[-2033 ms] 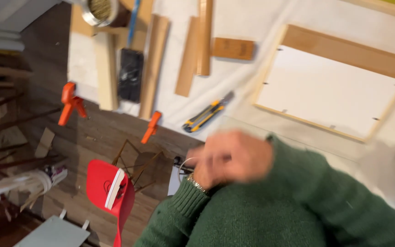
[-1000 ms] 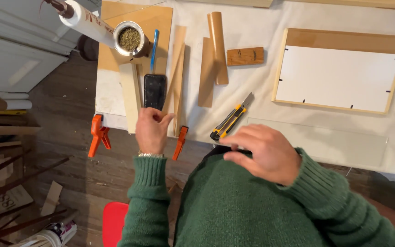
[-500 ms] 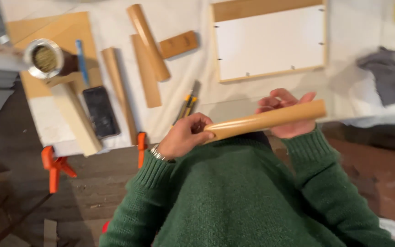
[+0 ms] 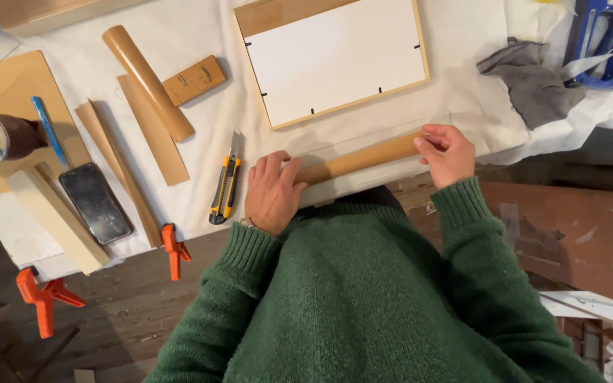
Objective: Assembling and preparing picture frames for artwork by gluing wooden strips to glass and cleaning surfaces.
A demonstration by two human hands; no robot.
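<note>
Head view: left hand and right hand clasp tan rolled tube

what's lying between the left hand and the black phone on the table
In the head view, a yellow and black utility knife lies on the white cloth between the left hand and the black phone, along with thin wooden strips nearer the phone.

even, fairly bright light falls on the white table cover; short soft shadows lie just left of the wooden pieces there. below the cover's near edge the floor is dimmer. focus is sharp, no motion blur, little glare.
</note>
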